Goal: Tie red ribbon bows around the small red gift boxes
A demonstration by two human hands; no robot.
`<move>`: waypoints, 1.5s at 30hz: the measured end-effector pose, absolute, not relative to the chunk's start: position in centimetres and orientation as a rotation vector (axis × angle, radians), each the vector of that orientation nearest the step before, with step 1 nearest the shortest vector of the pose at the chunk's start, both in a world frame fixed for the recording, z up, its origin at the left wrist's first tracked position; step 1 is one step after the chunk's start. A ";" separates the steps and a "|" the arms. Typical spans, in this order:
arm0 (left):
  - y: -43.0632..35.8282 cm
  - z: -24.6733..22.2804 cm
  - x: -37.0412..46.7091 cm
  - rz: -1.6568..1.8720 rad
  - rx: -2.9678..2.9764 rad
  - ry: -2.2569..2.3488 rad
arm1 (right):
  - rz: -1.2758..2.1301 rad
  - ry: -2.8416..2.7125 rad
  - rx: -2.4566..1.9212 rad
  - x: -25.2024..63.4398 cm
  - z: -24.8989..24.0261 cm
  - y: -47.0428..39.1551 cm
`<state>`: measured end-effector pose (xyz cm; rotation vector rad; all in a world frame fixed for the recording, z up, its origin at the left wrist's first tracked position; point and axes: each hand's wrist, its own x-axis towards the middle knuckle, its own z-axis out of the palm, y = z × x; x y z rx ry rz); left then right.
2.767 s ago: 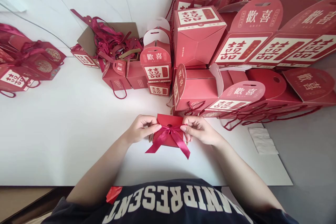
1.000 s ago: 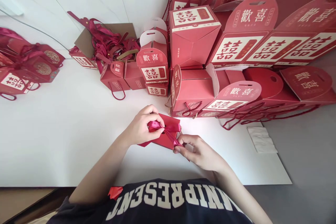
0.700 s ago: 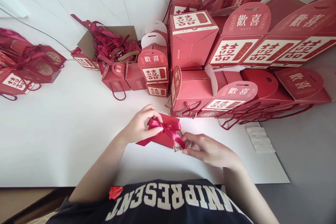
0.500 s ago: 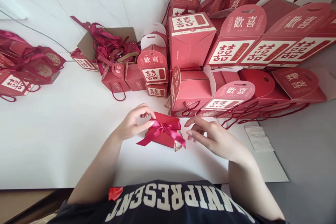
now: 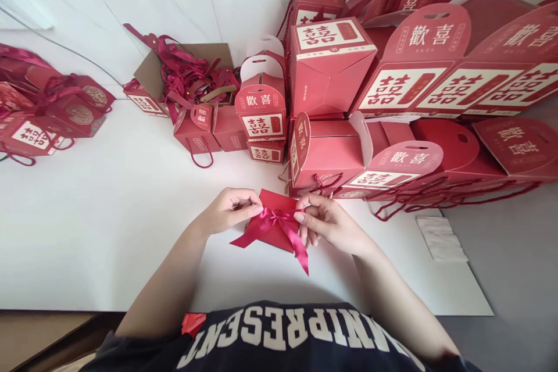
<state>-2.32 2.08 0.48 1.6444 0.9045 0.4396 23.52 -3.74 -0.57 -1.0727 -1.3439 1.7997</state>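
A small red gift box (image 5: 274, 238) lies on the white table in front of me, with twisted cord handles partly showing at its sides. Across it is a shiny magenta ribbon bow (image 5: 279, 218), its two tails spread toward me. My left hand (image 5: 231, 209) pinches the bow's left loop between thumb and fingers. At the other side, my right hand (image 5: 326, 221) is closed on the right loop, its fingertips partly covering the ribbon there.
Stacked red boxes (image 5: 326, 87) with white panels line the back and right. An open carton (image 5: 209, 55) holds tangled ribbons. More red boxes (image 5: 74, 107) stand at far left. Folded white paper (image 5: 440, 238) lies at right on the white table (image 5: 108, 232).
My right hand has moved left from beside the box and taken hold of the bow's right loop. The right tail now hangs lower. My left hand stays on the left loop.
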 end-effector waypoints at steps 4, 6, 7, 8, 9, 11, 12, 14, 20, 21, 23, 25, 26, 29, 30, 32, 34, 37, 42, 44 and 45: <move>1.9 0.3 -2.2 0.410 1.559 0.906 | 1.786 -1.352 -1.072 23.7 -0.8 -3.6; 1.9 0.2 -2.0 0.405 1.503 0.917 | 1.769 -1.365 -1.084 23.8 -0.9 -3.6; 1.8 0.2 -1.9 0.404 1.478 0.918 | 1.761 -1.372 -1.090 23.8 -1.0 -3.6; 1.8 0.1 -1.9 0.405 1.454 0.919 | 1.753 -1.383 -1.093 23.8 -1.0 -3.6; 1.8 0.1 -1.8 0.406 1.435 0.916 | 1.745 -1.395 -1.094 23.8 -1.1 -3.6; 1.8 0.1 -1.7 0.406 1.418 0.906 | 1.727 -1.415 -1.091 23.8 -1.1 -3.6; 1.8 0.0 -1.7 0.405 1.415 0.902 | 1.721 -1.423 -1.088 23.8 -1.1 -3.7; 1.9 0.0 -1.7 0.402 1.407 0.896 | 1.710 -1.437 -1.084 23.8 -1.1 -3.7; 1.8 -0.1 -1.7 0.407 1.396 0.910 | 1.696 -1.462 -1.088 23.8 -1.1 -3.7; 1.8 -0.1 -1.7 0.411 1.406 0.915 | 1.695 -1.461 -1.088 23.9 -1.1 -3.7; 1.8 -0.1 -1.7 0.422 1.442 0.922 | 1.692 -1.456 -1.087 23.9 -1.1 -3.7; 1.9 -0.1 -1.8 0.425 1.481 0.911 | 1.712 -1.452 -1.077 24.0 -1.2 -3.7; 2.0 -0.2 -1.8 0.419 1.498 0.899 | 1.735 -1.453 -1.068 24.0 -1.2 -3.7; 2.0 -0.2 -1.9 0.394 1.537 0.863 | 1.781 -1.463 -1.056 24.0 -1.3 -3.7; 1.9 -0.3 -1.9 0.403 1.546 0.863 | 1.763 -1.468 -1.066 24.0 -1.3 -3.7; 1.8 -0.4 -1.8 0.448 1.553 0.885 | 1.679 -1.492 -1.098 23.9 -1.4 -3.7; 1.6 -0.5 -1.7 0.497 1.538 0.914 | 1.591 -1.525 -1.121 23.8 -1.5 -3.7; 1.4 -0.9 -1.5 0.523 1.486 0.913 | 1.540 -1.548 -1.125 23.9 -1.7 -3.6; 1.4 -1.2 -1.3 0.524 1.431 0.885 | 1.528 -1.543 -1.126 24.0 -2.0 -3.5; 1.3 -1.1 -1.2 0.541 1.429 0.879 | 1.525 -1.528 -1.123 24.1 -2.1 -3.5; 1.3 -1.0 -1.2 0.551 1.431 0.876 | 1.527 -1.518 -1.121 24.1 -2.1 -3.5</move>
